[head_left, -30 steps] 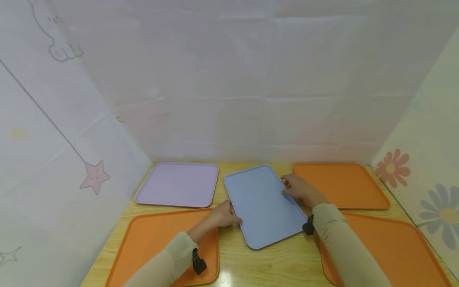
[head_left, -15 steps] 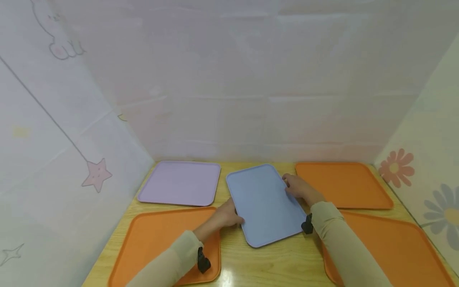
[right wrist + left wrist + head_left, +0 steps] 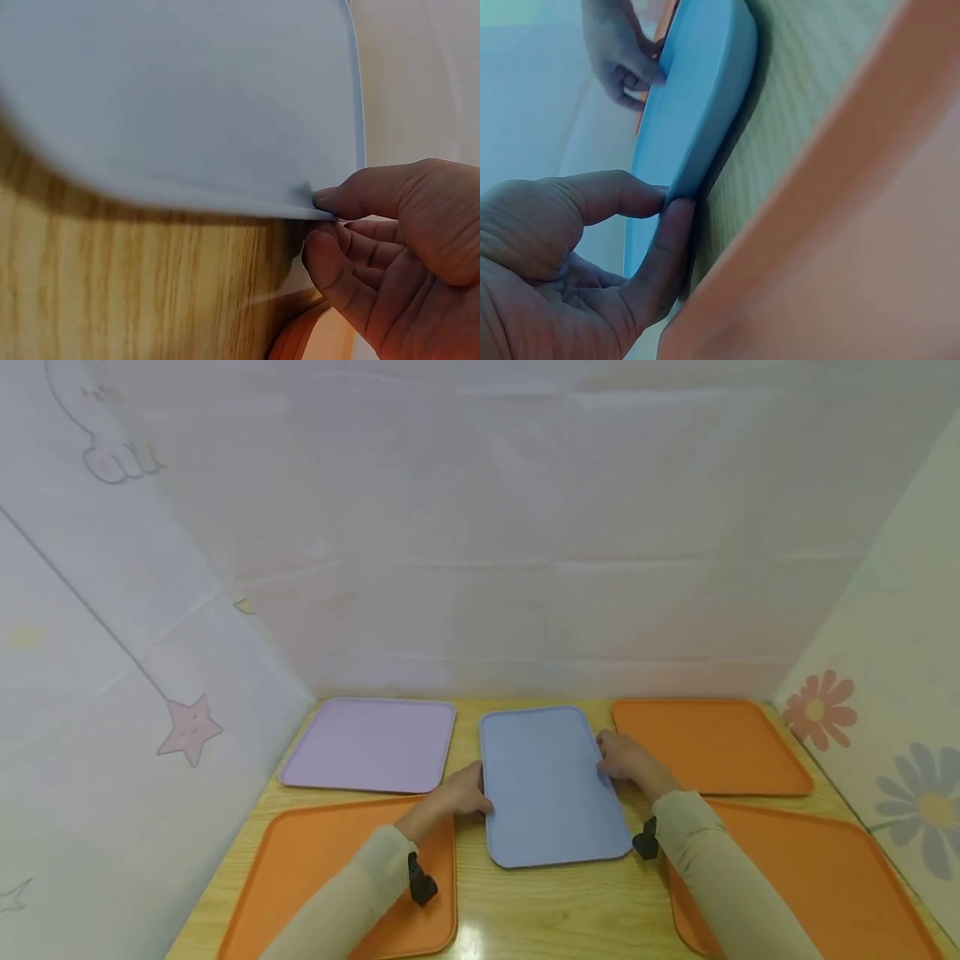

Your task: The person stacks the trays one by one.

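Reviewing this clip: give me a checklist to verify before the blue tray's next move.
1. Left hand pinching the blue tray: ok, at its left edge.
2. Right hand pinching it: ok, at its right edge.
3. Apart from the purple tray: ok, table shows between.
4. Apart from the far orange tray: ok, a gap shows.
5. Square to the table: not ok, slightly turned.
6. Underside fully on the table: cannot tell, hidden.
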A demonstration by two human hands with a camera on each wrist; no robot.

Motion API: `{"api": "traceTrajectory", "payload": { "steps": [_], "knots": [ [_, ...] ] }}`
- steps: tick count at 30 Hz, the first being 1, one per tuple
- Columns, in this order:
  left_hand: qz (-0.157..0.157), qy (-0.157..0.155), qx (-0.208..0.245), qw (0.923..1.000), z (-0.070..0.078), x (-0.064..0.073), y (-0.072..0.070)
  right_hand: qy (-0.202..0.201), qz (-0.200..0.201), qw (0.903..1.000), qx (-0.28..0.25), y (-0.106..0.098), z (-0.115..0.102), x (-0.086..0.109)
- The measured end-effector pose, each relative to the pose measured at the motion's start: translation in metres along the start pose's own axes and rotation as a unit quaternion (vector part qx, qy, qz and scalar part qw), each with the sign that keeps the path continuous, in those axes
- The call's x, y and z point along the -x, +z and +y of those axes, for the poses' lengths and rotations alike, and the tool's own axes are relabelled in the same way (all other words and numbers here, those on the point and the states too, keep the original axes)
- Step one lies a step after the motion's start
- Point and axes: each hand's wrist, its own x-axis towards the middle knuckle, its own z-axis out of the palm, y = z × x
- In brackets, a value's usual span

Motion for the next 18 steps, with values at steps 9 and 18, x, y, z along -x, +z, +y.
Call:
{"api": "traceTrajectory", "payload": {
  "steps": [9,18],
  "knots": [
    [-0.032,0.025,0.054,0.9977,-0.006,-0.012,-0.013,0.028,0.005,0.999,-0.033,0.004,-0.001,0.013],
    [-0.037,0.007,0.074,0.9966,-0.006,-0.014,-0.014,0.033,0.02,0.9989,-0.026,0.004,-0.001,0.017]
  ]
}}
